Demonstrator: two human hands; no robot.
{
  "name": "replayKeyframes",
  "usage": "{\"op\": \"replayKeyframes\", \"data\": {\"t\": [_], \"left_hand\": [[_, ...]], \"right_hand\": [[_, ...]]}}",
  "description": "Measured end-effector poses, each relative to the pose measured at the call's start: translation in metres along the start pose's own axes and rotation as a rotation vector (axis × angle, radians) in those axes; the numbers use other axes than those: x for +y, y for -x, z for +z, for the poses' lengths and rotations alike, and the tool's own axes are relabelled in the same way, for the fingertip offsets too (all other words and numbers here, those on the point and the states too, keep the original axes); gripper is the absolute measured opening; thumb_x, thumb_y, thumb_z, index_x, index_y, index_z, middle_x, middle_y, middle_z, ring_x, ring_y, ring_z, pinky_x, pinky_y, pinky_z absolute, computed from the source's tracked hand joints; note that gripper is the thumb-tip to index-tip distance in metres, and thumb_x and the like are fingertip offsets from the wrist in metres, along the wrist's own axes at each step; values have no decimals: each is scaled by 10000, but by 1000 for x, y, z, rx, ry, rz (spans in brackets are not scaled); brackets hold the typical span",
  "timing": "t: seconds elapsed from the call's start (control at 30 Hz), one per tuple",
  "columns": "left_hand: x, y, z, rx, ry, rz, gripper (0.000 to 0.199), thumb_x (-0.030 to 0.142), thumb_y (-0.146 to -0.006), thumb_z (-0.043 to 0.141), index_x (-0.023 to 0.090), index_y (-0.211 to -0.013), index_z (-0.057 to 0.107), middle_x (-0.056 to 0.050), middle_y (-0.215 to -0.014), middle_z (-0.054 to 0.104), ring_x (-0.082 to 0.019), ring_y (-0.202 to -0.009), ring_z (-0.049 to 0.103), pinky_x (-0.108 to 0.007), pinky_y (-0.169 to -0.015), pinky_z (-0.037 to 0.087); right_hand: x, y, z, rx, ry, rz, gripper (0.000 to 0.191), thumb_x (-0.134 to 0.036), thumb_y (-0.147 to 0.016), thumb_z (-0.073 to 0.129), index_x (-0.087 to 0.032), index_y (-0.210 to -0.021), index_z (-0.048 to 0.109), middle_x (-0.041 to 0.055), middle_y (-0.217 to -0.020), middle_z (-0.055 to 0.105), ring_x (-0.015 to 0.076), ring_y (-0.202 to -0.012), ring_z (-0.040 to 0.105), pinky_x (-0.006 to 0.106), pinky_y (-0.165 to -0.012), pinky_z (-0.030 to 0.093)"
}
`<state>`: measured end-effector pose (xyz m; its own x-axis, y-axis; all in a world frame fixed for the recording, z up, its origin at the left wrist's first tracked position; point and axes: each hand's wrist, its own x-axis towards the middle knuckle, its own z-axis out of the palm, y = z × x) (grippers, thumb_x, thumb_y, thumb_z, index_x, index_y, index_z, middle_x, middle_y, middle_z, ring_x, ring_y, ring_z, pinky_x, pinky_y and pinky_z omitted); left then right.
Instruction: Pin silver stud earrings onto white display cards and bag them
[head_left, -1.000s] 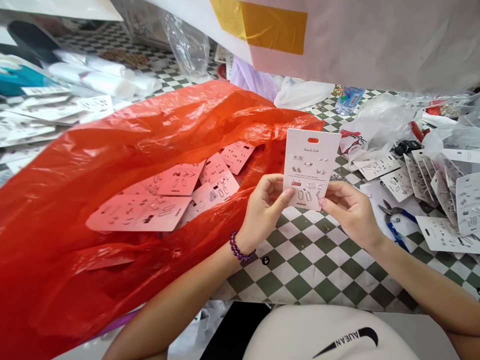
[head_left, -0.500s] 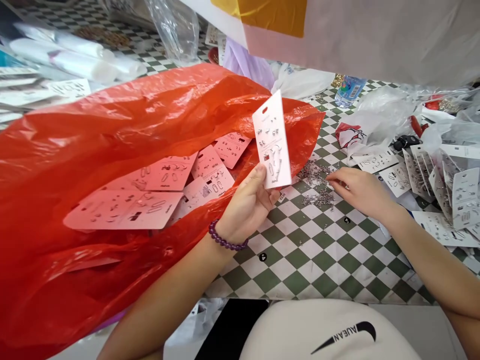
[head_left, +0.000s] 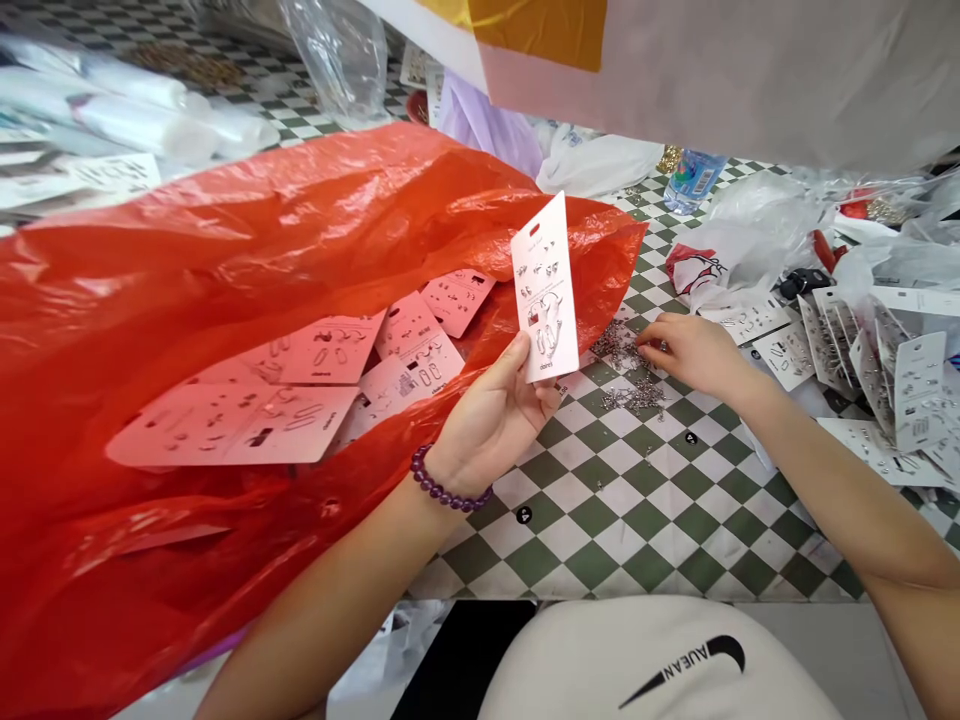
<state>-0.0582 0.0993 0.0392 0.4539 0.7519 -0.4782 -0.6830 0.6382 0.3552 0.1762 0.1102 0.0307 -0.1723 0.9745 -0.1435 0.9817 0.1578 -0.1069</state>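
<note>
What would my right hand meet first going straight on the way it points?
Your right hand would likely meet the scattered small silver metallic pieces first; depth is unclear, so it might pass over them toward the red plastic bag.

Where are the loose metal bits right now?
In the head view, right of centre: the loose metal bits lie in heaps on the checkered tabletop, between the right hand and the red bag.

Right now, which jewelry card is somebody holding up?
The card pinched in the left hand, in front of the red bag; no other visible card is in a hand.
</note>
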Motion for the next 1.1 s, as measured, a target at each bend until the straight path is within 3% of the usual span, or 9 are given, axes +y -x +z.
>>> {"op": "replayKeyframes", "data": {"t": [0.3,0.6,0.77,0.9,1.1], "left_hand": [[-1,1,4,34,1,-14,246,214,-955,400,148,-1055,615,-28,-840,694,-54,-575,578,-111,-425,440],[-2,-1,2,45,-13,-18,267,215,-944,427,169,-1136,608,-40,-910,696,-55,-612,583,-102,-427,432],[-2,-2,1,53,1,-27,256,219,-943,432,159,-1113,613,-39,-890,695,-62,-620,594,-111,-424,440],[-4,-2,0,56,2,-35,261,212,-944,439,163,-1144,599,-32,-895,694,-50,-607,594,-112,-419,444],[-4,-2,0,71,-6,-33,236,195,-933,464,159,-1109,617,-27,-904,698,-48,-626,607,-111,-421,440]], "right_hand": [[2,-11,6,21,50,-73,216,-262,-878,472,-223,-905,682,39,-921,646,190,-816,595,281,-503,273],[0,-13,9,-2,104,-39,230,-234,-865,422,-183,-854,647,73,-930,640,194,-754,582,285,-477,234],[-1,-13,8,8,66,-40,204,-244,-871,431,-176,-855,623,74,-940,637,193,-765,588,283,-501,287],[1,-15,12,-6,28,-122,186,-245,-889,444,-199,-911,624,44,-966,635,171,-824,597,265,-553,350],[2,-16,15,7,50,-158,210,-220,-902,433,-194,-949,636,53,-994,625,172,-820,594,267,-519,321]]}}
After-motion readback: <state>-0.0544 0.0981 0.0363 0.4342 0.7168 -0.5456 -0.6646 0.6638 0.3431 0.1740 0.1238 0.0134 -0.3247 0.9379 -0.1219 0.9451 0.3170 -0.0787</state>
